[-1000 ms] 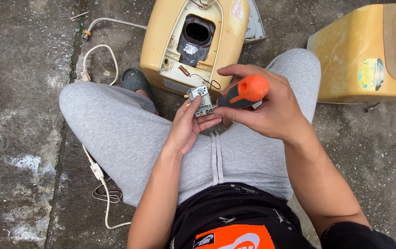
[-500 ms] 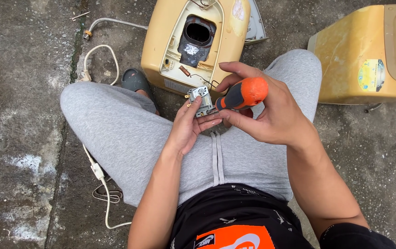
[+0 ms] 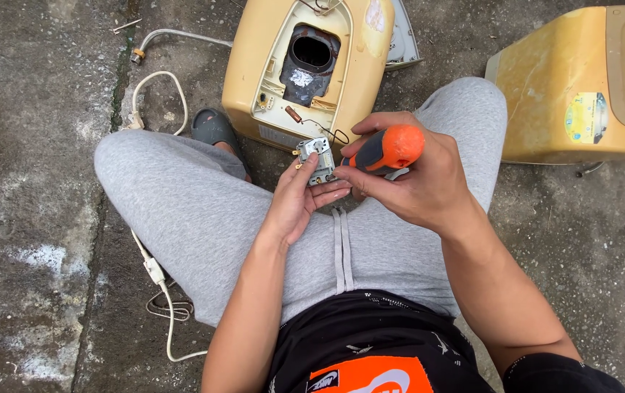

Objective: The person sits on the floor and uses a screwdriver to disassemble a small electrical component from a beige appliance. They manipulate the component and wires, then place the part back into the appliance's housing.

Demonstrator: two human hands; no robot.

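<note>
Just below the opened yellow casing point(image 3: 254, 80), the left hand point(image 3: 294, 204) cups a small grey switch part point(image 3: 315, 159), fingers curled beneath it. Beside it, the right hand point(image 3: 418, 178) grips an orange-handled screwdriver point(image 3: 385, 149). Right of the casing, a second yellow housing point(image 3: 545, 94) carries a round yellow-green sticker point(image 3: 585, 116).

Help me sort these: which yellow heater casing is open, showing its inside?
The yellow casing straight ahead, beyond the knees: its dark cavity shows. The casing at right is closed.

Orange-and-black screwdriver handle point(image 3: 385, 149), silver-grey small part point(image 3: 315, 159), faded yellow casing point(image 3: 305, 65), light grey trousers point(image 3: 181, 211), white cable point(image 3: 154, 269)
</note>
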